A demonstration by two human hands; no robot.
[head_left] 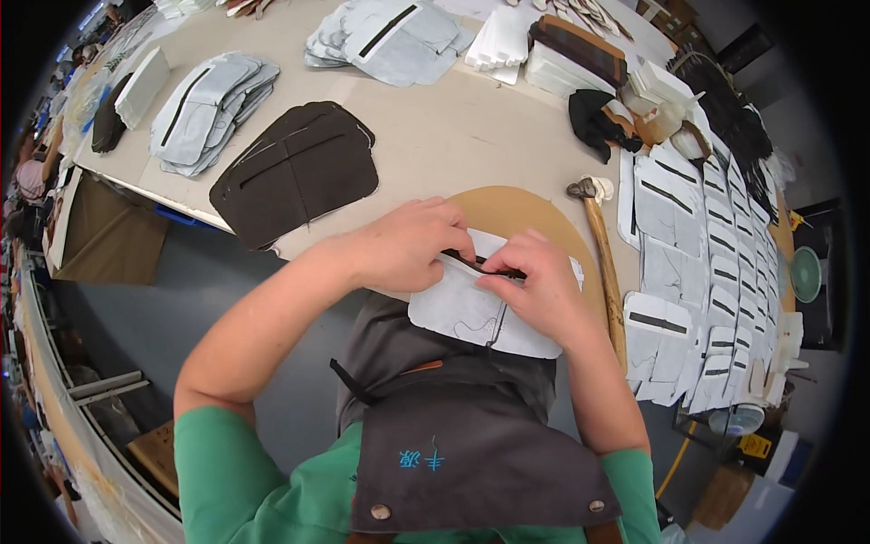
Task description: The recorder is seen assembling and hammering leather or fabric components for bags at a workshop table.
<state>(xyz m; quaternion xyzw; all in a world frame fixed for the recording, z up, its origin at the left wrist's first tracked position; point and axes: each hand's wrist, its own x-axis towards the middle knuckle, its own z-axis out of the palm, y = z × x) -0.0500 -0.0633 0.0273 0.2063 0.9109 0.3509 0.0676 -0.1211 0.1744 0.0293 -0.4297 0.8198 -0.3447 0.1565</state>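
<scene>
A light grey fabric panel (453, 306) with a black strip (494, 268) across its upper part lies at the near table edge, over a round tan board (507, 204). My left hand (412, 245) pinches the strip at its left part, fingers closed. Just to the right, my right hand (535, 281) grips the same strip between thumb and fingers. A loose dark thread and a dark cord (497, 325) show on the panel's lower half. The fingertips partly cover the strip's middle.
Dark brown panels (308, 168) lie left of my hands. A wooden-handled hammer (598, 236) rests to the right. Beyond it, grey panels with black strips (666, 199) overlap in rows. Stacks of grey pieces (213, 104) and white blocks (503, 41) stand farther back.
</scene>
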